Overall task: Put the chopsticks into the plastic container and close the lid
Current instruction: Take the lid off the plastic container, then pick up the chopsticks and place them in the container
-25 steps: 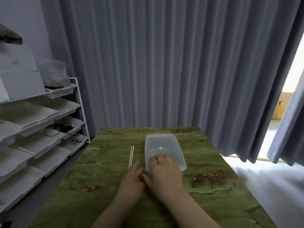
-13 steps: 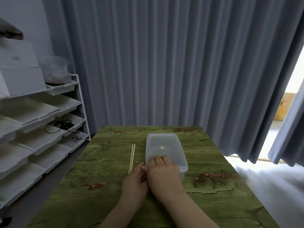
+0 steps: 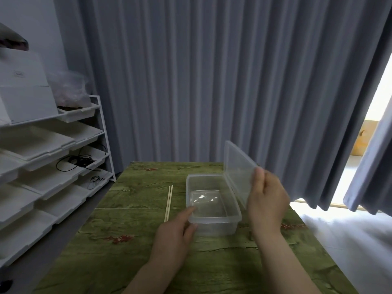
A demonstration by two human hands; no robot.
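A clear plastic container (image 3: pixel 212 221) stands uncovered and empty in the middle of the green table (image 3: pixel 131 247). Its clear lid (image 3: pixel 238 172) is lifted off and tilted up on edge along the container's right side, and my right hand (image 3: pixel 266 200) grips the lid's near end. My left hand (image 3: pixel 176 232) holds the container's near left corner, thumb on the rim. A pair of thin wooden chopsticks (image 3: pixel 169 202) lies side by side on the table just left of the container, pointing away from me.
A white rack of shelf trays (image 3: pixel 53 162) with black cables stands to the left of the table. Grey curtains (image 3: pixel 212 81) hang close behind the table's far edge. Bright floor lies to the right.
Both hands were on the closed lid at the container's near end. Now my right hand has lifted the lid off and swung it up to the right; my left hand stays at the container.
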